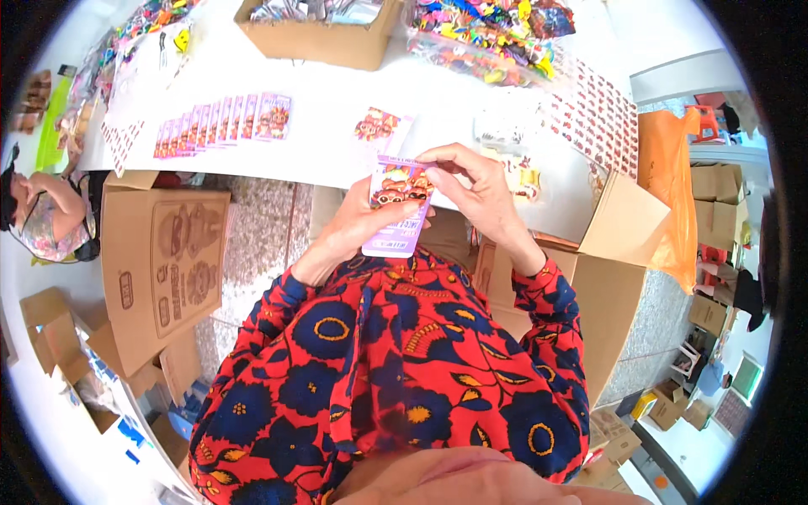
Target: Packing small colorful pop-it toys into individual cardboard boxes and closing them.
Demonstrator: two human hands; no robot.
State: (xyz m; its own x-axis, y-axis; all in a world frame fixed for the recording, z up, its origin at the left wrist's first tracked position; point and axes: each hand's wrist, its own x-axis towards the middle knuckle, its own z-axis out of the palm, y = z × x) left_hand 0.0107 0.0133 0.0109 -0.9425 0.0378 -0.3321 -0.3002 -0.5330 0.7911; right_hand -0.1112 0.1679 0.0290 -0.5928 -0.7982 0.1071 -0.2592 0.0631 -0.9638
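A purple and white printed card with cartoon figures is tilted in front of my chest, at the table's near edge. My left hand holds it, thumb across its front and the other fingers behind. My right hand has its thumb and index finger pinched at the card's upper right edge; whether something small is between them is too fine to see. Just beyond, another card with similar figures lies on the white table. Left of it, several purple cards lie overlapped in a row.
An open cardboard box and a clear bin of colourful small pieces stand at the back. Sticker sheets and small gold-coloured pieces lie at right. Large cartons flank me. Another person is at far left.
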